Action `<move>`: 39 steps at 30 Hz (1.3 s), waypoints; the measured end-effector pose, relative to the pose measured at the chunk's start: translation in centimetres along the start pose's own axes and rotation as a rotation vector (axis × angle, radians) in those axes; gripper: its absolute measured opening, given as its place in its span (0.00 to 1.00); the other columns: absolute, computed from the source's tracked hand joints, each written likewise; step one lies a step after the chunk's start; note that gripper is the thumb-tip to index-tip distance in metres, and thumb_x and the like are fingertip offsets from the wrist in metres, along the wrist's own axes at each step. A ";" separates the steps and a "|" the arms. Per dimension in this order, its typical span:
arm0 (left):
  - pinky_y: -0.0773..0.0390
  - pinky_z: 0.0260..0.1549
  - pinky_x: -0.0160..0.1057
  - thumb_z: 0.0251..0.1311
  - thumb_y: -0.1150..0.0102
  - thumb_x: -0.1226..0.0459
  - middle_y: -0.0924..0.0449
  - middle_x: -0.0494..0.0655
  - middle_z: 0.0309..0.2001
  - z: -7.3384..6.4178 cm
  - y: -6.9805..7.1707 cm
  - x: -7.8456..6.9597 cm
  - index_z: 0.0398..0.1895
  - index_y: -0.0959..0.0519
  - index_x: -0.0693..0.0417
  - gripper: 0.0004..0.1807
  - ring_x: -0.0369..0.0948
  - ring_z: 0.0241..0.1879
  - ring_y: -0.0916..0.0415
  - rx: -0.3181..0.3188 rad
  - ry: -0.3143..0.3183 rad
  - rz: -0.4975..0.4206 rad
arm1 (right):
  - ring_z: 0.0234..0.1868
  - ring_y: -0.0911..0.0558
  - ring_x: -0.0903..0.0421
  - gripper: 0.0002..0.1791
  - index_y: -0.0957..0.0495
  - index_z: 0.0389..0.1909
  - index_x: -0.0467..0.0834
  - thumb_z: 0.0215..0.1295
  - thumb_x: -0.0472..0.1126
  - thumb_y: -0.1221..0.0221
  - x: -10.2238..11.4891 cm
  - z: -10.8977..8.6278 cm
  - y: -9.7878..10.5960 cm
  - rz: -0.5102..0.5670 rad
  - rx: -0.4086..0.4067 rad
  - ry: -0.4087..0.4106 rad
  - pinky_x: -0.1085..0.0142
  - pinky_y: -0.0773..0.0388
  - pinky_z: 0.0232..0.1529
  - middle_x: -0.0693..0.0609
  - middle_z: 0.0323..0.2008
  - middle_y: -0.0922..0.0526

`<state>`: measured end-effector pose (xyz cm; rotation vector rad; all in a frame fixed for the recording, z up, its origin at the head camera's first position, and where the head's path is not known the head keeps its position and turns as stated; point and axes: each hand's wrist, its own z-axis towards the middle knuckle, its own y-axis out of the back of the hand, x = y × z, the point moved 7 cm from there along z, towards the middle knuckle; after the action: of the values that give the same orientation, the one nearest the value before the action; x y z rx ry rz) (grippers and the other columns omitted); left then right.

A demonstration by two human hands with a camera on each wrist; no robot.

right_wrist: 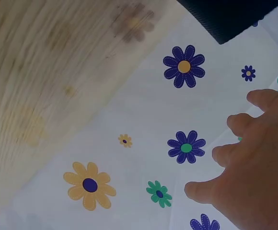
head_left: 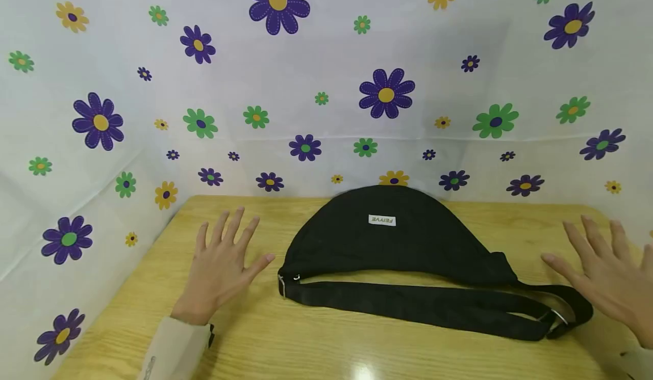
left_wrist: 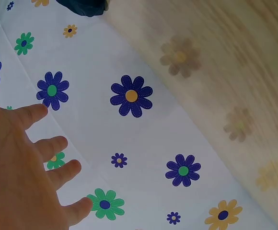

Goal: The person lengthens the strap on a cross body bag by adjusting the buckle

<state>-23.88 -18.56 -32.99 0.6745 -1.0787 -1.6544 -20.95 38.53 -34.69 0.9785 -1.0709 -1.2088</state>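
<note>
A black waist bag (head_left: pixel 388 244) lies on the wooden table in the head view, its curved side toward the back and a small white label (head_left: pixel 382 220) showing upside down. Its black strap (head_left: pixel 408 303) runs along the front, with a metal buckle at each end. To the left of the bag, my left hand (head_left: pixel 219 272) is spread with fingers apart, touching nothing I can see. My right hand (head_left: pixel 609 275) is spread likewise beyond the strap's right end, partly cut off by the frame edge. Both wrist views show extended fingers and no held thing.
The pale wooden table (head_left: pixel 265 346) has its back edge against a white cloth (head_left: pixel 326 51) printed with purple, green and yellow flowers. This cloth also hangs along the left side. A light reflection shows near the table's front.
</note>
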 end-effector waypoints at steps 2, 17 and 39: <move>0.56 0.58 0.61 0.55 0.60 0.33 0.48 0.54 0.68 0.1 0.0 0.0 0.66 0.38 0.47 0.41 0.54 0.66 0.54 -0.014 -0.007 0.009 | 0.61 0.83 0.37 0.48 0.70 0.70 0.42 0.63 0.64 0.56 0.2 0.1 0.1 -0.005 0.002 0.009 0.35 0.87 0.46 0.32 0.66 0.71; 0.36 0.49 0.59 0.58 0.50 0.43 0.34 0.55 0.60 0.3 0.4 -0.6 0.65 0.37 0.51 0.35 0.54 0.57 0.36 0.026 -0.060 0.015 | 0.63 0.61 0.27 0.45 0.59 0.69 0.35 0.65 0.60 0.54 2.9 0.9 1.0 0.070 0.049 0.065 0.30 0.67 0.51 0.28 0.65 0.57; 0.23 0.31 0.48 0.60 0.44 0.55 0.19 0.52 0.41 -0.2 0.4 -0.8 0.50 0.22 0.54 0.18 0.49 0.36 0.21 0.072 -0.079 -0.172 | 0.32 0.21 0.66 0.14 0.21 0.42 0.39 0.58 0.43 0.38 11.1 2.7 4.0 0.470 0.009 0.247 0.71 0.26 0.28 0.40 0.42 0.20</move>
<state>-23.24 -17.94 -32.77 0.7726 -1.1684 -1.8090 -22.24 27.94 -29.09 0.7988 -1.0343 -0.6815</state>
